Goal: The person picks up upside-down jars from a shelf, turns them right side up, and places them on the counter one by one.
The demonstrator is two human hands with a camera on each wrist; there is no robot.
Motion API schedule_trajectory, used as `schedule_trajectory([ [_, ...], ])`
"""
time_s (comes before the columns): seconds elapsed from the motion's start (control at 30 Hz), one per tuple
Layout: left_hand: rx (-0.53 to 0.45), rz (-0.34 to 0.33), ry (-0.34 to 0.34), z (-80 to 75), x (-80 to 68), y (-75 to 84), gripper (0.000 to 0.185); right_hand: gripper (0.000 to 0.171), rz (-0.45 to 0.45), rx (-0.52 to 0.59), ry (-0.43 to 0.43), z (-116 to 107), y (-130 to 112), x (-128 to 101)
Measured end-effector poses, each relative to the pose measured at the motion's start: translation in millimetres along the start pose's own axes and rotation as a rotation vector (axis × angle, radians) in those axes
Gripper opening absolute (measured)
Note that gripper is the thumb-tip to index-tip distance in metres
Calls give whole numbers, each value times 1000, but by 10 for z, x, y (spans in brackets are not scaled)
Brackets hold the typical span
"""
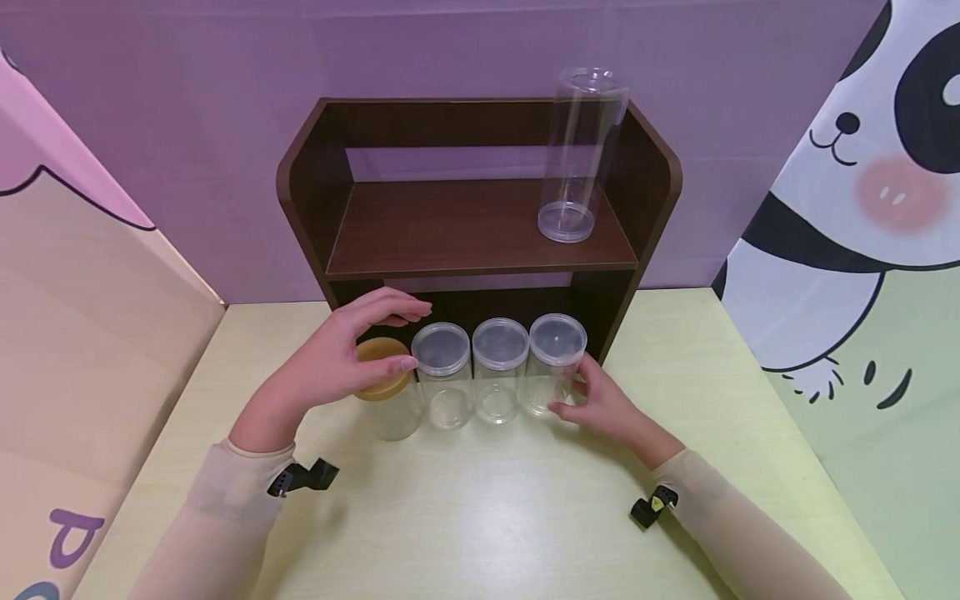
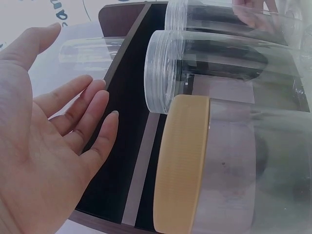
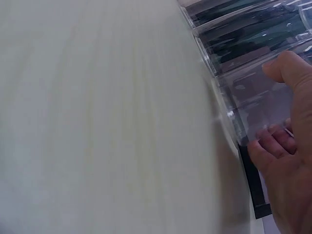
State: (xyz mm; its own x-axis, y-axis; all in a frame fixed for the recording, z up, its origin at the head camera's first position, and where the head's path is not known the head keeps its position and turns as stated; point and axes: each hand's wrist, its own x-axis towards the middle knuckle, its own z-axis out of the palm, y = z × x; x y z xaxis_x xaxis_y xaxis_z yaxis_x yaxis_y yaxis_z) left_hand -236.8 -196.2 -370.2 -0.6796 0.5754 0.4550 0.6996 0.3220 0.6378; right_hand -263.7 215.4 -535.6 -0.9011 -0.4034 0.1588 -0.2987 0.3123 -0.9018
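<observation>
Four jars stand in a row at the centre of the head view, on the table [image 1: 480, 500] just in front of the dark wooden shelf [image 1: 480, 225]. The leftmost is the yellow-lidded jar [image 1: 386, 387]; to its right stand three clear-lidded jars, the last being the right-end jar [image 1: 555, 362]. A tall clear jar [image 1: 577, 154] stands on the shelf board in the upper right of the frame.

Your left hand [image 1: 337, 358] is released: the fingers lie straight and slightly spread over and beside the yellow lid, and the wrist view shows the palm apart from the lid, gripping nothing. Your right hand [image 1: 600, 404] is at the lower wall of the right-end jar, thumb and fingers curled against it, so it reads as grasping that jar low on its side.

To handle the row well, I would judge the following:

- The jars stand touching or nearly so. Move the right-end jar straight away from its neighbour before lifting, or you may tip the next one.
- The clear walls look smooth. Hold with thumb opposite the fingers, a little higher than now, so the jar stays upright.
- If you take the yellow-lidded jar, bring the left palm down around its lid or wall. Do not push it sideways into the middle jar [image 1: 444, 375].
- Watch the shelf's lower edge, just behind the lids.
</observation>
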Motion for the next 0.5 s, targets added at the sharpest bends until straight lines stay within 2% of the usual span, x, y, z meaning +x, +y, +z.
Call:
schedule_trajectory([
  [0.5,7,-14,-3,5,12,-7,56,84,23,12,-63,-30,-11,3],
])
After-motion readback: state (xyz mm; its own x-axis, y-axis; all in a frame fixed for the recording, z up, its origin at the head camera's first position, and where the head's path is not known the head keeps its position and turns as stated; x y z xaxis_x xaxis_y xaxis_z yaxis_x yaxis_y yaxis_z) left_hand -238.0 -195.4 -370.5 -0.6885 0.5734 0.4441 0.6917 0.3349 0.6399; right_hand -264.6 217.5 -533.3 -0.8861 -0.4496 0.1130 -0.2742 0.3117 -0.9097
